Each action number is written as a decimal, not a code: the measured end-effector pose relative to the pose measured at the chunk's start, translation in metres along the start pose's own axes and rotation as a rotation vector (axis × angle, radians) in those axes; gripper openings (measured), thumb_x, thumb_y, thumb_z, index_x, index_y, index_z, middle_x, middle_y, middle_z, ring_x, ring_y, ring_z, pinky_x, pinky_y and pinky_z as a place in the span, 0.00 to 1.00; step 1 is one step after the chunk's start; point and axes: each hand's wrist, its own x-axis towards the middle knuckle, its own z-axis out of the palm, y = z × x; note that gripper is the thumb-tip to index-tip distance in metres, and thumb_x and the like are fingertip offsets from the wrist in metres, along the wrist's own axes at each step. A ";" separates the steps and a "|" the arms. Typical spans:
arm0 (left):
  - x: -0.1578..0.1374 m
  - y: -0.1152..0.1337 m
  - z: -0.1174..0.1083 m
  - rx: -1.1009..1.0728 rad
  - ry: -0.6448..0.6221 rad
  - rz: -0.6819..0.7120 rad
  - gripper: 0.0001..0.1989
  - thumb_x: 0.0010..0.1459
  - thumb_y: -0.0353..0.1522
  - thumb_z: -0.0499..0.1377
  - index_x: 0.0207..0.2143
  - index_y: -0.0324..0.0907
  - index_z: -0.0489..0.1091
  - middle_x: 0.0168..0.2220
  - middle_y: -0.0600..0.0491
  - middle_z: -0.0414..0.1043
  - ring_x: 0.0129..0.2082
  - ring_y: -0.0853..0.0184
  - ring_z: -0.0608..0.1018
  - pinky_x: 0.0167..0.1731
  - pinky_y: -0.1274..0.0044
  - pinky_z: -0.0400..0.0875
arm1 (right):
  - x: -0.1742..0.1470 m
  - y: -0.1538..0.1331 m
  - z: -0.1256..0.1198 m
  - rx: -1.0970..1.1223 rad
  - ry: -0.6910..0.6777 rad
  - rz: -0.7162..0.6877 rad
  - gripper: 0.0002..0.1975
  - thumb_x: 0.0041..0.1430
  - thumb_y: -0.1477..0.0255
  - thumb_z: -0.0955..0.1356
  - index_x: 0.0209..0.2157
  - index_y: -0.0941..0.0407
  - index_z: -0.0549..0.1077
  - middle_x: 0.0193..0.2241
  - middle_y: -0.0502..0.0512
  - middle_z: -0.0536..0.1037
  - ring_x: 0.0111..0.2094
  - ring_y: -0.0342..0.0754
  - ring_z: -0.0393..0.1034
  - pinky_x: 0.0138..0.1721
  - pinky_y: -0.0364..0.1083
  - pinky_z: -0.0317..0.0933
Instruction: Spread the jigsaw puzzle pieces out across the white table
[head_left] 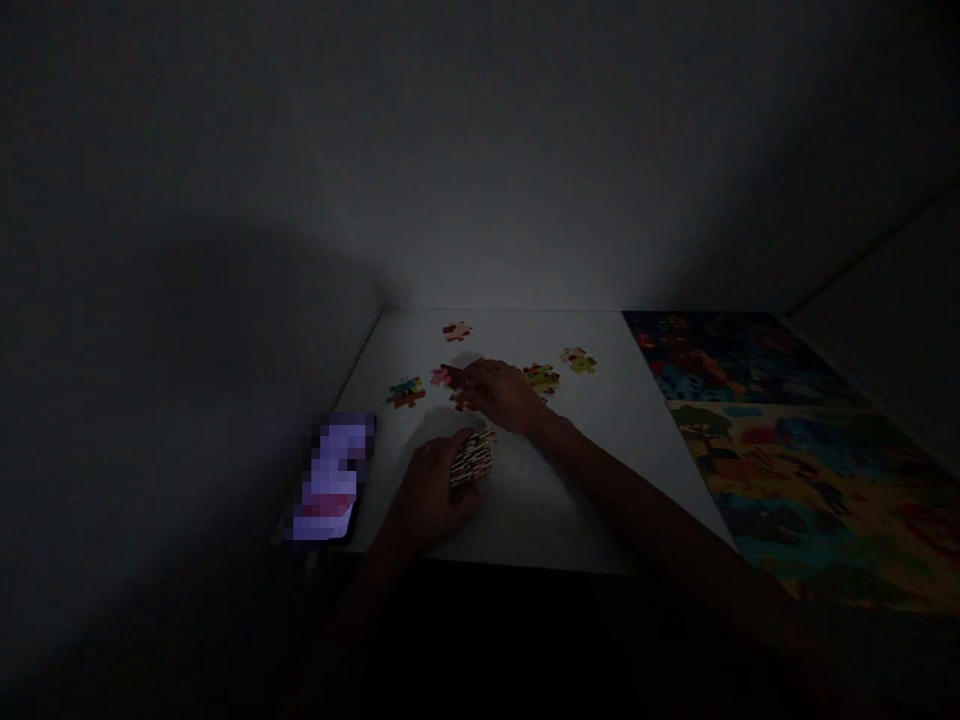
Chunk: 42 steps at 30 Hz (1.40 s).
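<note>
My left hand (pixel 431 490) is closed round a stack of puzzle pieces (pixel 472 458), whose striped edges face up near the front of the white table. Farther back, my right hand (pixel 499 392) reaches over a cluster of puzzle pieces (pixel 442 376), fingers pinched at a dark brownish piece. Its fingers partly cover that piece. Just right of this hand lie green and yellow puzzle pieces (pixel 541 378), partly hidden by it. To the left sits a joined blue, yellow and brown bit of puzzle (pixel 406 391).
A pale pink puzzle piece (pixel 456 330) lies at the back, and pink-and-green pieces (pixel 579 360) at back right. A lit phone (pixel 330 480) is by the left edge of the white table (pixel 600 470). Colourful picture sheets (pixel 802 470) cover the right side; walls stand behind. The light is dim.
</note>
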 end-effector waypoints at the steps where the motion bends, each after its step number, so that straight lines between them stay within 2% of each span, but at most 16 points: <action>1: -0.001 0.000 0.000 -0.006 -0.002 -0.003 0.31 0.54 0.29 0.57 0.62 0.40 0.58 0.56 0.43 0.69 0.54 0.54 0.71 0.55 0.60 0.66 | 0.012 0.000 0.004 -0.051 -0.044 -0.015 0.16 0.66 0.65 0.65 0.52 0.54 0.72 0.53 0.60 0.74 0.55 0.54 0.66 0.56 0.55 0.56; 5: -0.002 0.000 -0.001 -0.037 -0.030 -0.010 0.32 0.53 0.28 0.57 0.62 0.40 0.58 0.55 0.44 0.69 0.54 0.54 0.71 0.55 0.61 0.66 | 0.044 -0.005 0.020 -0.246 -0.102 0.105 0.20 0.64 0.60 0.66 0.52 0.59 0.71 0.56 0.68 0.70 0.59 0.60 0.61 0.57 0.59 0.53; 7: -0.002 0.002 -0.002 -0.056 -0.041 -0.012 0.33 0.52 0.28 0.57 0.62 0.41 0.58 0.54 0.44 0.70 0.53 0.55 0.71 0.54 0.61 0.67 | 0.052 -0.006 0.023 -0.312 -0.134 0.174 0.18 0.62 0.62 0.68 0.47 0.60 0.72 0.55 0.69 0.71 0.57 0.62 0.62 0.56 0.60 0.54; 11: -0.001 0.004 -0.003 -0.068 -0.040 -0.013 0.32 0.53 0.28 0.57 0.62 0.41 0.58 0.54 0.44 0.70 0.53 0.54 0.71 0.54 0.61 0.66 | 0.067 -0.003 0.019 -0.285 -0.179 0.260 0.15 0.52 0.67 0.73 0.40 0.58 0.72 0.49 0.69 0.74 0.53 0.64 0.65 0.52 0.61 0.57; 14: 0.000 0.003 -0.001 -0.063 -0.032 -0.003 0.32 0.54 0.28 0.57 0.62 0.41 0.58 0.54 0.44 0.70 0.53 0.54 0.71 0.54 0.61 0.66 | 0.077 0.000 0.016 -0.047 -0.169 0.278 0.15 0.46 0.69 0.75 0.35 0.56 0.69 0.39 0.61 0.76 0.44 0.59 0.70 0.47 0.58 0.61; 16: 0.000 0.002 -0.001 -0.057 -0.027 -0.004 0.31 0.55 0.29 0.57 0.62 0.41 0.57 0.55 0.44 0.70 0.54 0.54 0.70 0.54 0.60 0.66 | 0.079 0.000 0.015 0.252 -0.123 0.257 0.13 0.48 0.69 0.73 0.32 0.55 0.65 0.31 0.53 0.75 0.37 0.52 0.71 0.41 0.53 0.64; 18: -0.001 0.002 0.000 -0.054 -0.024 -0.016 0.32 0.55 0.29 0.57 0.63 0.41 0.56 0.55 0.44 0.70 0.54 0.54 0.70 0.54 0.60 0.67 | 0.073 -0.002 0.013 0.590 -0.059 0.253 0.12 0.50 0.69 0.71 0.33 0.54 0.64 0.27 0.48 0.73 0.32 0.48 0.71 0.36 0.48 0.65; 20: -0.001 0.002 0.000 -0.050 -0.010 -0.025 0.32 0.55 0.28 0.57 0.63 0.40 0.56 0.55 0.43 0.70 0.54 0.54 0.71 0.53 0.61 0.67 | 0.058 -0.005 0.008 0.869 0.009 0.279 0.17 0.49 0.68 0.72 0.40 0.53 0.65 0.28 0.47 0.74 0.31 0.47 0.74 0.33 0.46 0.67; 23: 0.000 0.001 0.002 -0.019 0.049 -0.053 0.30 0.57 0.30 0.56 0.63 0.38 0.58 0.53 0.42 0.71 0.52 0.54 0.72 0.53 0.59 0.67 | 0.022 -0.008 -0.005 1.120 0.078 0.344 0.28 0.45 0.69 0.75 0.48 0.50 0.65 0.34 0.48 0.76 0.35 0.48 0.76 0.38 0.48 0.69; 26: 0.002 -0.001 0.005 0.028 0.131 -0.129 0.30 0.59 0.31 0.56 0.64 0.38 0.57 0.52 0.42 0.72 0.50 0.53 0.73 0.53 0.58 0.67 | -0.021 -0.010 -0.017 1.209 0.088 0.390 0.24 0.44 0.70 0.76 0.44 0.51 0.69 0.36 0.51 0.77 0.37 0.48 0.76 0.44 0.51 0.69; 29: 0.004 -0.002 0.007 0.036 0.179 -0.182 0.31 0.60 0.32 0.56 0.65 0.38 0.55 0.51 0.42 0.72 0.50 0.53 0.73 0.51 0.59 0.68 | -0.053 -0.009 -0.022 1.226 0.045 0.391 0.16 0.47 0.68 0.76 0.33 0.53 0.68 0.35 0.51 0.78 0.37 0.48 0.75 0.44 0.52 0.69; 31: 0.005 -0.002 0.008 0.037 0.188 -0.187 0.31 0.61 0.33 0.55 0.65 0.38 0.54 0.52 0.42 0.72 0.51 0.53 0.73 0.52 0.59 0.68 | -0.064 -0.006 -0.017 1.208 -0.038 0.394 0.17 0.46 0.66 0.77 0.29 0.53 0.66 0.32 0.51 0.78 0.35 0.47 0.74 0.39 0.50 0.68; 34: 0.005 -0.002 0.008 0.052 0.174 -0.179 0.32 0.60 0.33 0.57 0.66 0.39 0.54 0.51 0.42 0.72 0.51 0.53 0.72 0.52 0.58 0.67 | -0.067 -0.002 -0.004 1.142 -0.109 0.387 0.19 0.43 0.64 0.78 0.28 0.53 0.66 0.30 0.49 0.76 0.31 0.45 0.72 0.32 0.45 0.65; 38: 0.003 -0.004 0.009 0.084 0.147 -0.151 0.34 0.58 0.34 0.59 0.66 0.39 0.53 0.52 0.42 0.71 0.51 0.52 0.72 0.52 0.58 0.67 | -0.066 -0.010 0.008 0.838 -0.034 0.262 0.15 0.46 0.65 0.76 0.30 0.54 0.68 0.31 0.48 0.73 0.31 0.44 0.68 0.33 0.45 0.64; 42: 0.002 -0.004 0.009 0.099 0.146 -0.106 0.32 0.60 0.37 0.58 0.65 0.39 0.56 0.53 0.42 0.71 0.52 0.53 0.72 0.52 0.59 0.67 | -0.074 -0.017 0.004 0.513 -0.074 0.094 0.03 0.54 0.74 0.70 0.31 0.54 0.71 0.33 0.50 0.73 0.34 0.45 0.68 0.37 0.46 0.64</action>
